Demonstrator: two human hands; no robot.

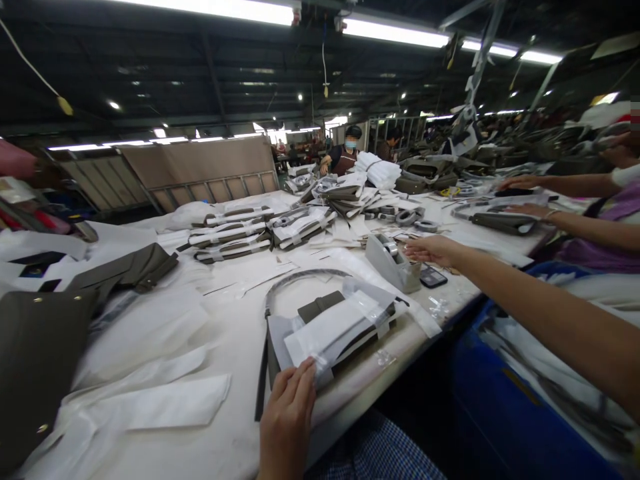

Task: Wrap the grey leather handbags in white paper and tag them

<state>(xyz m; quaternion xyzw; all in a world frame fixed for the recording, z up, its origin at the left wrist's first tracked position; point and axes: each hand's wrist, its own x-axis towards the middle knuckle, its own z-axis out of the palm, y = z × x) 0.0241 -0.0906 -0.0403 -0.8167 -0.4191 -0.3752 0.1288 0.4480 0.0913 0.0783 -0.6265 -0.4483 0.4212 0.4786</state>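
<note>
Bag on the table: here is an olive-grey, flat handbag with a grey looped handle [320,305], lying near the front edge of the white-topped worktable [235,443], with a folded white sheet of wrapping [327,330] across it and clear tape on the wrapping.
Left hand: the left hand [290,413] rests at the bag's near corner, fingertips on the wrapping; the thumb is out of sight, so whether it pinches or merely presses, nobody can tell.
Right hand: out at arm's length, the right hand [434,251] has its fingers extended and close together, tips just beside the roll of clear tape [390,248] in the grey desktop tape dispenser [387,265]; whether they have hold of any tape cannot be made out.
Feel of it: light, by the look of it, soft-bodied with some stiffness, its wrapping probably smooth, easy to crease and inclined to slide.
Best hold: flat fingers on the padded middle or near corner, clear of the looped handle, which would likely flop.
Beside the dispenser: a dark, flat phone-like device [433,276].
</note>
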